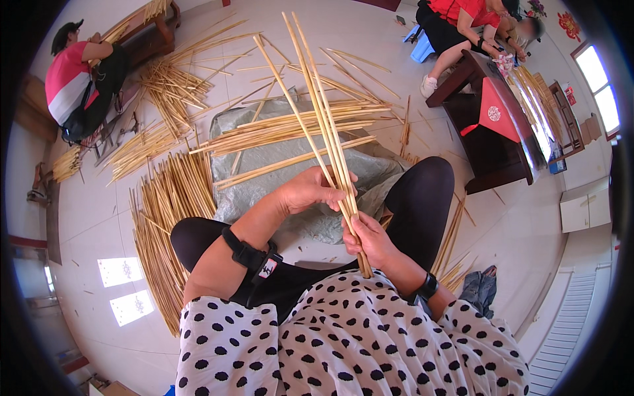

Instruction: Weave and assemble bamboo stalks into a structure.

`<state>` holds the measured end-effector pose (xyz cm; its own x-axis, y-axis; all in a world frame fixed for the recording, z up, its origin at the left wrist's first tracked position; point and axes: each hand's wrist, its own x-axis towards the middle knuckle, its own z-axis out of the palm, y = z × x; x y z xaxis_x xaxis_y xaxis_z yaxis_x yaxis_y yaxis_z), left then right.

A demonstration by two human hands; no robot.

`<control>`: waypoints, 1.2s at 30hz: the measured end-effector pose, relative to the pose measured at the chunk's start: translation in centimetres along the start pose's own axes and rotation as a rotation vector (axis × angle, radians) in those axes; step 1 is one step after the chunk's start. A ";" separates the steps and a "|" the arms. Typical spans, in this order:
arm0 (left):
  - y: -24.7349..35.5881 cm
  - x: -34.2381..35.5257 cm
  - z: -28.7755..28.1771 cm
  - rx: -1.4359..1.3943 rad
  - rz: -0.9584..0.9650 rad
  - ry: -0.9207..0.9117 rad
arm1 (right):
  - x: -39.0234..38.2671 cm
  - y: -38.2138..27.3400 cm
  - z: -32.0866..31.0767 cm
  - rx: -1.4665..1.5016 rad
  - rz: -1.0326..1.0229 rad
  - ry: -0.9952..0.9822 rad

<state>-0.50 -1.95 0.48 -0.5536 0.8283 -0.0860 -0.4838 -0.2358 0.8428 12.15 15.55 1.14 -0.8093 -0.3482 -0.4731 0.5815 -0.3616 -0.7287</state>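
A few long, pale wooden sticks (314,92) stand upright and slightly fanned in front of my body. My left hand (317,191) is closed around them at mid-length, thumb across the front. Lower down, my right hand (366,237) grips the same sticks near their bottom ends, which reach the lap of my dotted top. Beyond both hands, a crumpled grey-green sack (241,195) lies on the floor, with loose sticks (284,132) laid crosswise over it.
A dense pile of sticks (168,231) lies at my left, more (175,92) farther back. A person (76,86) sits back left; others (449,20) work at a dark wooden table (502,158) back right. Dark cloth (479,290) lies at my right.
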 end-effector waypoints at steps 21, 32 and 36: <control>-0.4 0.2 0.1 0.031 0.011 0.020 | 0.2 0.2 0.6 -0.080 0.026 -0.078; -0.4 0.3 0.0 0.087 0.030 0.149 | 0.3 0.0 1.0 -0.351 -0.118 0.024; -0.9 0.5 -0.4 0.072 0.018 0.137 | 0.4 0.2 0.5 -0.341 -0.119 0.010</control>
<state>-0.64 -1.51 -0.53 -0.6517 0.7457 -0.1383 -0.4255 -0.2086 0.8806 12.01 14.87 1.05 -0.8716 -0.3120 -0.3782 0.4231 -0.0890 -0.9017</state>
